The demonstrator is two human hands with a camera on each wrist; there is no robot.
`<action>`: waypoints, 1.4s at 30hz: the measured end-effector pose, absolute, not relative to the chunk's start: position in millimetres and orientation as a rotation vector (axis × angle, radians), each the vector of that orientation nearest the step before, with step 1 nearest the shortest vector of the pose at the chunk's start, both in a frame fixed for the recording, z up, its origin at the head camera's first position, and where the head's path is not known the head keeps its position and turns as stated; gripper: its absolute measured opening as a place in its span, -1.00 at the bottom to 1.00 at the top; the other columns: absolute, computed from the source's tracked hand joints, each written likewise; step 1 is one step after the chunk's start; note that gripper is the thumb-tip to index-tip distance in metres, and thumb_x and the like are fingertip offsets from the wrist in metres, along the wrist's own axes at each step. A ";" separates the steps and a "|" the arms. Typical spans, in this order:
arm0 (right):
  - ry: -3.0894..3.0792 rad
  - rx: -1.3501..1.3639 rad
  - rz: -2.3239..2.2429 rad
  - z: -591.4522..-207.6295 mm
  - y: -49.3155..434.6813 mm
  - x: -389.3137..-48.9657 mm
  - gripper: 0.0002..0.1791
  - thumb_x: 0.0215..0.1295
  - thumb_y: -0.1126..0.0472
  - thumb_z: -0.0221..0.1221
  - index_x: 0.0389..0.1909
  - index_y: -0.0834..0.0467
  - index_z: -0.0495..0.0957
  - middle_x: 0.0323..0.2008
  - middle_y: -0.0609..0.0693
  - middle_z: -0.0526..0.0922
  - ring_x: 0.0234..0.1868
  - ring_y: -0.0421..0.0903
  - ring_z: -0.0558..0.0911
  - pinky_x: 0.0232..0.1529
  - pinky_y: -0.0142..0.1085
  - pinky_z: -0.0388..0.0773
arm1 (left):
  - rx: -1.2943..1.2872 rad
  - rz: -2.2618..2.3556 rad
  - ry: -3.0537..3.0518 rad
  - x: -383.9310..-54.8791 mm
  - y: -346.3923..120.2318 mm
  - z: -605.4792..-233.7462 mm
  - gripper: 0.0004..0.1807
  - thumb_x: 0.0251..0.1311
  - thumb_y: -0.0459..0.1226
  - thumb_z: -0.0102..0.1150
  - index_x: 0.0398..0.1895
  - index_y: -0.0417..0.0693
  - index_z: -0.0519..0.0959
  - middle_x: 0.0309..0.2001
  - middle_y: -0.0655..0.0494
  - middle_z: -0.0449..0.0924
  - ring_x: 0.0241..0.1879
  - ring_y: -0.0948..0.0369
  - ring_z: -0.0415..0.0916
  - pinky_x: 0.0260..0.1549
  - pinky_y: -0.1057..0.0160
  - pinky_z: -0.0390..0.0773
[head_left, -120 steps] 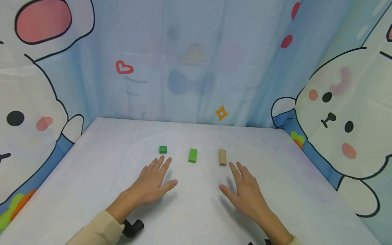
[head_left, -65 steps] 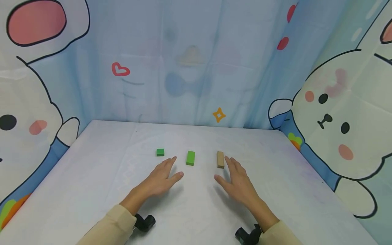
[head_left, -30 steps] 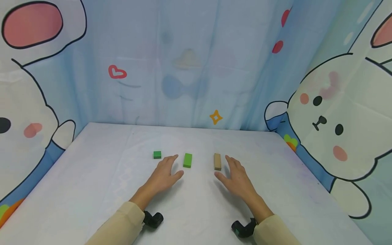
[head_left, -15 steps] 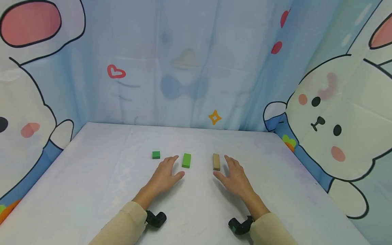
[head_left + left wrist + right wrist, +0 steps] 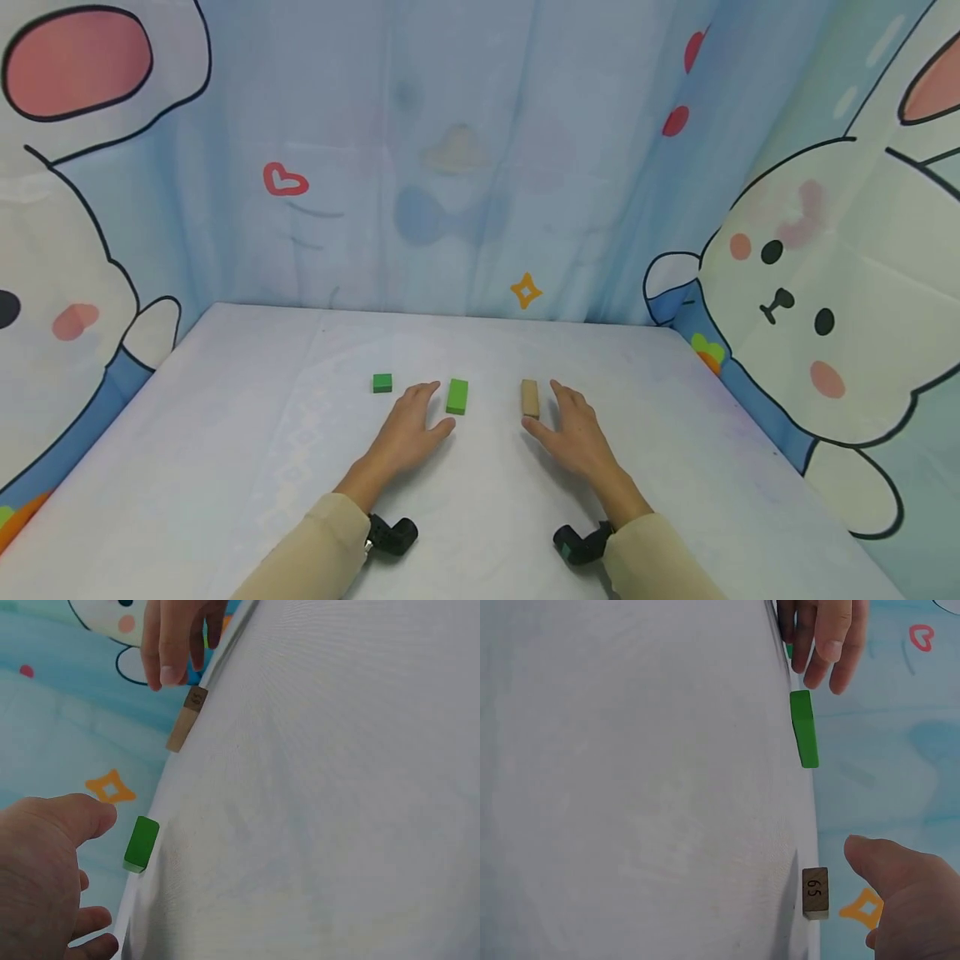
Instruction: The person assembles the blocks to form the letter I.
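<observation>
Since earlier: left hand (image 5: pixel 408 429) drifting toward three o'clock, right hand (image 5: pixel 577 433) toward twelve. Both hovering relaxed, empty; light-green block (image 5: pixel 457 397) lying at left's two, wooden block (image 5: pixel 530 397) at right's ten. Hasty reaching might be knocking either.

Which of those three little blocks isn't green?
The tan wooden block, rightmost in the head view. Its plain wood colour sets it apart: the middle block is bright green, and the leftmost block is a darker green.
</observation>
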State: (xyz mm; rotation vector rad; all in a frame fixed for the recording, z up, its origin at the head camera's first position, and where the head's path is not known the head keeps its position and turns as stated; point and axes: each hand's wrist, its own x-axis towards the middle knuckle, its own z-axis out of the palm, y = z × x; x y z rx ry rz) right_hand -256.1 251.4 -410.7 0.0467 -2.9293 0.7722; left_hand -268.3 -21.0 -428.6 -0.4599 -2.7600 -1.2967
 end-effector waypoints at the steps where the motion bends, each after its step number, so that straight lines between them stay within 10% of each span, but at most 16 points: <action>1: -2.930 0.044 0.769 -411.9 251.9 -257.0 -0.04 0.42 -0.12 0.23 0.60 0.29 0.05 0.54 0.43 0.14 0.53 0.42 0.19 0.44 0.32 0.26 | -0.453 -1.303 -2.760 -268.4 -20.5 -428.8 -0.28 0.41 -0.13 0.20 0.53 -0.24 0.27 0.50 -0.25 0.27 0.52 -0.17 0.21 0.49 -0.15 0.24; 42: -2.954 0.037 0.701 -433.0 260.8 -286.6 0.00 0.36 -0.17 0.25 0.61 0.28 0.06 0.55 0.39 0.15 0.61 0.41 -0.03 0.53 0.30 0.09 | -0.389 -1.027 -2.831 -289.5 2.5 -434.5 -0.15 0.35 -0.02 0.25 0.56 -0.27 0.22 0.51 -0.26 0.26 0.54 -0.20 0.16 0.55 -0.10 0.15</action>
